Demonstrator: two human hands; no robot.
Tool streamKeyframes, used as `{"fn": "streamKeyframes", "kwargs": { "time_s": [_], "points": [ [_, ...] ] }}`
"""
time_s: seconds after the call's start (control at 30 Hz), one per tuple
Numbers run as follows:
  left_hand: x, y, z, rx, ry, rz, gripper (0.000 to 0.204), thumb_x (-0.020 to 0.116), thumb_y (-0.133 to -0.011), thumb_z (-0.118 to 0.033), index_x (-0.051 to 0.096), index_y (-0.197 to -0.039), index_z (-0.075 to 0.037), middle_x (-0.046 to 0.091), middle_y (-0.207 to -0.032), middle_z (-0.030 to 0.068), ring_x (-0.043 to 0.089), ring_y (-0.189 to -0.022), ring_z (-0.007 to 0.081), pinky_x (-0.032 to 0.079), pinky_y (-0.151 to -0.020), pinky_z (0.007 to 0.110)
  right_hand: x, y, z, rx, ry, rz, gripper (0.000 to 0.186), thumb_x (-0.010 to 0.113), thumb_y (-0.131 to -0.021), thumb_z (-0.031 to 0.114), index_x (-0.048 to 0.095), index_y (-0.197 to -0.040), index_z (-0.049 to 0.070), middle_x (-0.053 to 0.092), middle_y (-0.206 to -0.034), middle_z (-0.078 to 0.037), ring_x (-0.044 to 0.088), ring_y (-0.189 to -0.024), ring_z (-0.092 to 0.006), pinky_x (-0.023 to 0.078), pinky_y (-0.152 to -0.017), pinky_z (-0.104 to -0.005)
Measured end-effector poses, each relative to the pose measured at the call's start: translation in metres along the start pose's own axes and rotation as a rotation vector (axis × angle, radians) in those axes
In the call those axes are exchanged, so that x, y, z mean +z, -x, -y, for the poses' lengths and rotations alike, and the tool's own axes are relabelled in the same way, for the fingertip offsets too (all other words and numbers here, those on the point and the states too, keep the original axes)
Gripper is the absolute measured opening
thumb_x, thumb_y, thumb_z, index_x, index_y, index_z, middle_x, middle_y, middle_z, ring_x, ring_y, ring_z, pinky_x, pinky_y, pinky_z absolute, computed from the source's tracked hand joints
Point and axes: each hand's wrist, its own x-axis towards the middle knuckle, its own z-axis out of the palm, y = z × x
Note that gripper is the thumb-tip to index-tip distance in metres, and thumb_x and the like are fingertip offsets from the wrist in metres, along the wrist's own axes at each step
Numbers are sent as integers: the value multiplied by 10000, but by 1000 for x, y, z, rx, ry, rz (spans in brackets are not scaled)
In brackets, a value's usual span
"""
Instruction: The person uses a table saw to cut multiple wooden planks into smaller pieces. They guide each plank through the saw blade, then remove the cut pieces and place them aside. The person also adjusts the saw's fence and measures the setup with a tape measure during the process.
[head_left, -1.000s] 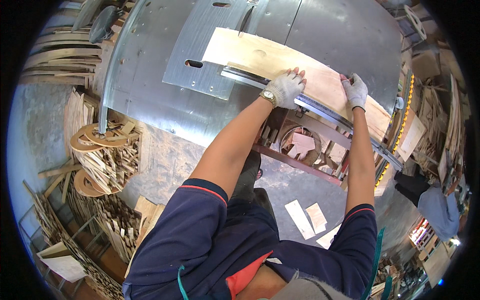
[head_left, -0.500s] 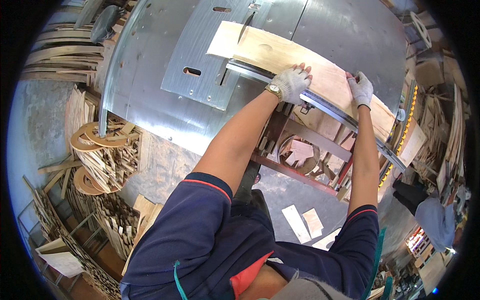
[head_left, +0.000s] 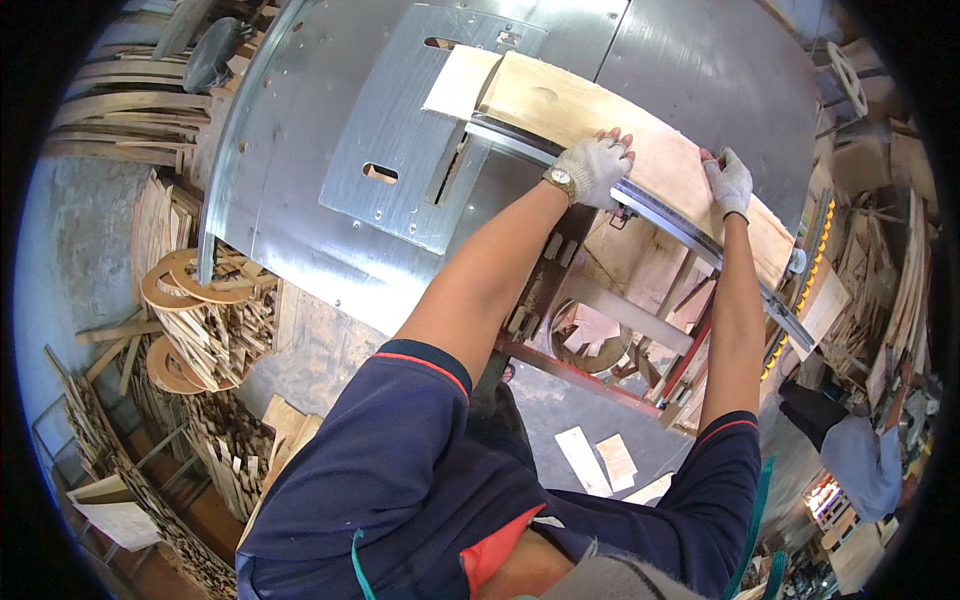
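A long pale wooden board [head_left: 655, 135] lies against a metal fence [head_left: 668, 212] on the saw table. A dark line crosses the board near its left end, setting apart a short end piece [head_left: 463, 84]. My left hand [head_left: 595, 170], in a light knit glove with bare fingertips, is closed over the fence and the board's near side; its thumb is hidden. Farther right, my right hand [head_left: 730, 182], gloved the same way, grips the board's far edge with thumb and fingers.
The grey metal table [head_left: 300, 215] has a slotted plate [head_left: 400, 140]. Below the fence is a red frame [head_left: 585, 372] beside a round bin of offcuts [head_left: 592, 335]. Loose wood pieces [head_left: 583, 460] lie on the floor. Wood strips [head_left: 215, 330] are stacked left; another person [head_left: 862, 455] is at right.
The board, fence and both hands have shifted slightly away from me across the table. The dark upright blade shape at the board's far edge no longer stands out. Both hands keep their hold.
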Motion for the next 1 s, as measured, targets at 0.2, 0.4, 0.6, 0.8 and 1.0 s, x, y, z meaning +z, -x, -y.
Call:
{"fn": "streamKeyframes", "kwargs": {
  "time_s": [0.2,0.4,0.6,0.8,1.0],
  "points": [
    [13,13,-7,12,29,-68,963,841,-683,-463,499,-1449,11,413,-1586,249,399,-1477,392,324,-1236,454,-6,18,7,32,5,50,536,709,-875,583,626,-883,54,679,-822,-184,649,-772,-394,511,-721,-463],
    [28,66,-36,29,70,-130,921,860,-614,-326,527,-1393,36,450,-1541,280,448,-1435,410,367,-1210,477,-7,84,18,20,-38,47,535,713,-882,563,627,-903,35,679,-869,-201,657,-815,-413,510,-729,-466],
    [37,141,-76,43,119,-104,919,849,-596,-250,502,-1381,79,516,-1447,297,508,-1365,424,391,-1186,486,-5,172,27,-22,-76,47,484,719,-893,507,610,-872,35,645,-848,-197,630,-790,-414,490,-716,-477],
    [63,228,-124,-5,172,-36,893,844,-624,-257,509,-1398,40,468,-1508,285,456,-1413,439,362,-1201,495,6,271,37,-74,-126,10,450,745,-849,494,647,-898,58,660,-858,-169,656,-835,-398,516,-757,-493],
    [93,304,-168,108,100,-114,1131,862,-620,-597,459,-1506,-22,403,-1579,280,349,-1491,447,241,-1235,583,-25,342,53,-73,43,363,507,704,-841,565,742,-970,77,705,-1002,-163,705,-954,-376,563,-804,-495]
  ]
}}
